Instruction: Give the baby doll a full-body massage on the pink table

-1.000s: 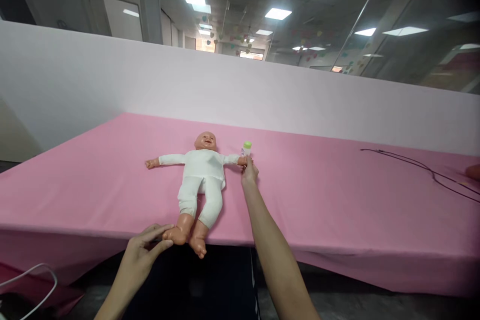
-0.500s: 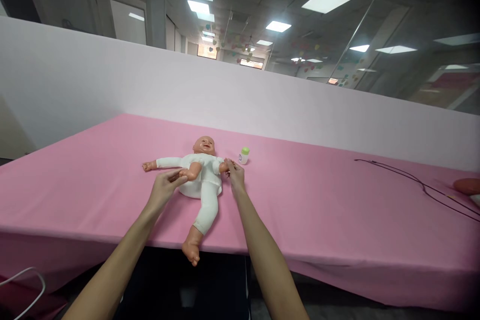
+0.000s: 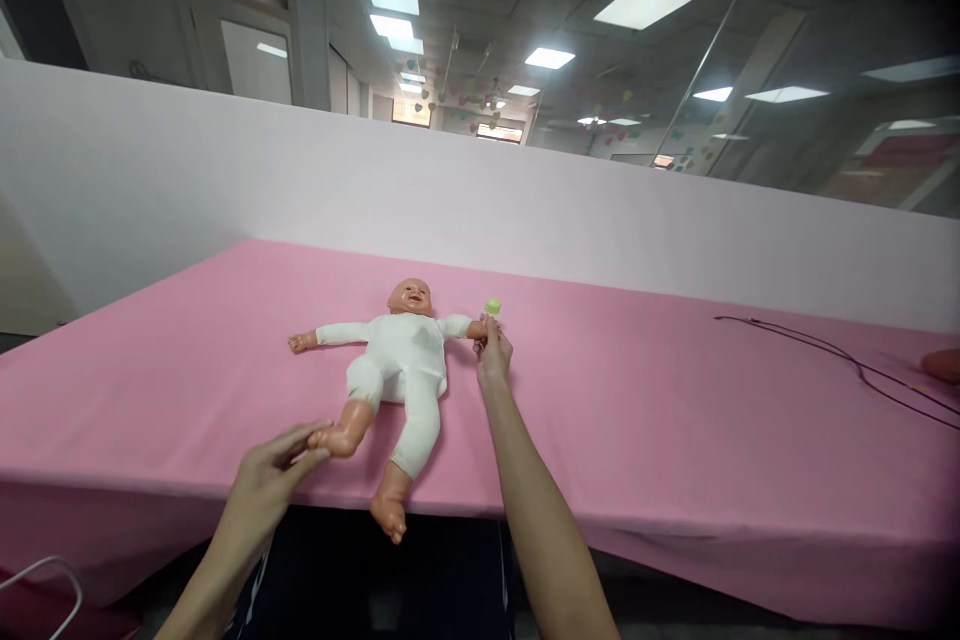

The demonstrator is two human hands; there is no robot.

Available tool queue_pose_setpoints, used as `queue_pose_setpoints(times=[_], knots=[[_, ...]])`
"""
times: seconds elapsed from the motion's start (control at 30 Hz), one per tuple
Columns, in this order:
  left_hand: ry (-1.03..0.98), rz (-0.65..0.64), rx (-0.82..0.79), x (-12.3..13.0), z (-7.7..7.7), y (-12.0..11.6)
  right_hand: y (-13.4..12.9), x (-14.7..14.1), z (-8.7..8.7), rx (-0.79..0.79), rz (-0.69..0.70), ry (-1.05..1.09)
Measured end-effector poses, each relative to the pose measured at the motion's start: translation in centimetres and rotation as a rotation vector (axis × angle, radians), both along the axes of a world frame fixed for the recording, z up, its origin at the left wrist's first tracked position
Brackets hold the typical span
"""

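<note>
A baby doll (image 3: 405,345) with a white cloth body lies on its back on the pink-covered table, head toward the wall. My left hand (image 3: 274,475) grips the doll's foot at the image's left, fingers on top and thumb below, with that leg bent outward. The doll's hand at the image's right is pinched in my right hand (image 3: 493,352), and that arm is stretched out sideways. Its other arm rests flat on the cloth. The other leg lies straight, its foot over the table's front edge. Just behind my right hand shows the green cap of a small bottle (image 3: 493,306); its body is mostly hidden.
Pink cloth covers the table (image 3: 637,420). A thin dark cable (image 3: 810,345) runs across its right side toward a reddish-brown object (image 3: 941,365) at the edge. Behind the table stands a white partition (image 3: 525,205) with glass above. A white cable (image 3: 64,565) loops at lower left.
My left hand has drawn the doll's raised foot down and left, unfolding the leg from over its belly. My right hand has moved outward, straightening the doll's arm and now covering most of the bottle.
</note>
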State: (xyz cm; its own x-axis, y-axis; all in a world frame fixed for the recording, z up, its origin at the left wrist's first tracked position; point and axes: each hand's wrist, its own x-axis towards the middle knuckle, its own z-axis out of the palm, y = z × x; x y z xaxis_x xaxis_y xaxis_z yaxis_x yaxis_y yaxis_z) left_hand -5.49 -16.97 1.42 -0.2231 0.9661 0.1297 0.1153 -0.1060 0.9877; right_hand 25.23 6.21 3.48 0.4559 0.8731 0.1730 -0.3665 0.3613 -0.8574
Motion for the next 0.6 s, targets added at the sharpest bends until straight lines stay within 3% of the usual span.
queue_pose_setpoints(times=[0.13, 0.23, 0.3, 0.4, 0.53, 0.6], knots=[[-0.067, -0.04, 0.133, 2.7, 4.1, 6.9, -2.1, -2.1, 1.2, 0.061, 0.248, -0.372], [-0.091, -0.117, 0.187, 4.4, 4.7, 11.2, -3.0, -3.2, 1.1, 0.107, 0.413, -0.538], [-0.084, -0.147, 0.2, 4.8, 4.3, 12.2, -2.9, -3.3, 0.9, 0.097, 0.406, -0.536], [-0.057, -0.136, 0.165, 3.9, 3.4, 10.0, -1.8, -2.2, 0.2, 0.003, 0.296, -0.394], [0.006, 0.011, 0.05, 1.1, 0.8, 3.2, 0.4, 0.5, -1.1, -0.139, 0.029, -0.092], [0.038, 0.0, 0.029, -0.2, -1.2, -0.1, 1.2, 1.8, -1.9, -0.233, -0.107, -0.09]])
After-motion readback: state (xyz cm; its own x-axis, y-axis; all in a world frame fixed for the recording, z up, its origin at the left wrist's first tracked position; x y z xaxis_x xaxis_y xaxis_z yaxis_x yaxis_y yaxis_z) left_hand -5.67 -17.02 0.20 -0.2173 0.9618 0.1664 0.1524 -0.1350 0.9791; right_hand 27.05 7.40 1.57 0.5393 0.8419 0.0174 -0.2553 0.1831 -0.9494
